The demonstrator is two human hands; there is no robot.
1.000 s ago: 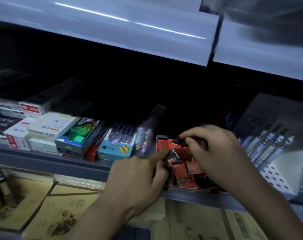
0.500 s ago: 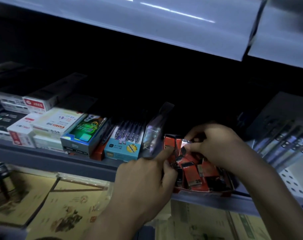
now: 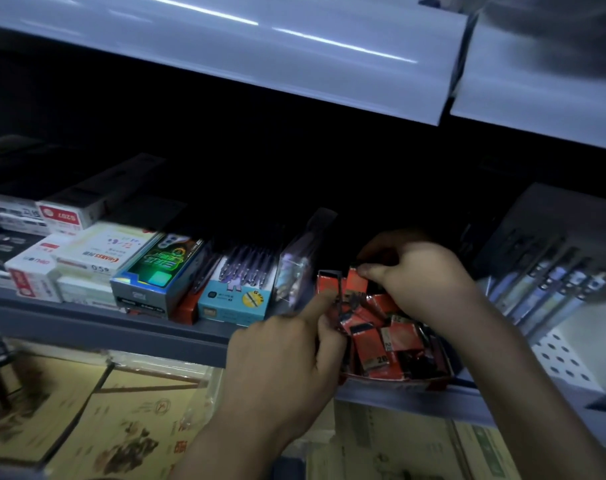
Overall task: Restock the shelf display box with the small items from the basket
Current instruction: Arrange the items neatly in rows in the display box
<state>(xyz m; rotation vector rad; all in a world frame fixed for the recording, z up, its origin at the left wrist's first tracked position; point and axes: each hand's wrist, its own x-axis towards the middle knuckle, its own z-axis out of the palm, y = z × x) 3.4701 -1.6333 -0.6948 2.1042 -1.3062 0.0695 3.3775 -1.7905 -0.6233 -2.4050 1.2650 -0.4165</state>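
The red display box (image 3: 395, 378) sits on the shelf (image 3: 156, 327) edge, lower centre-right of frame, heaped with small red packets (image 3: 400, 337). I see my right hand (image 3: 422, 275) pinching one packet (image 3: 355, 281), stood on end, just over the box's far left corner. My left hand (image 3: 287, 355), lower in frame, grips the box's left wall, forefinger extended.
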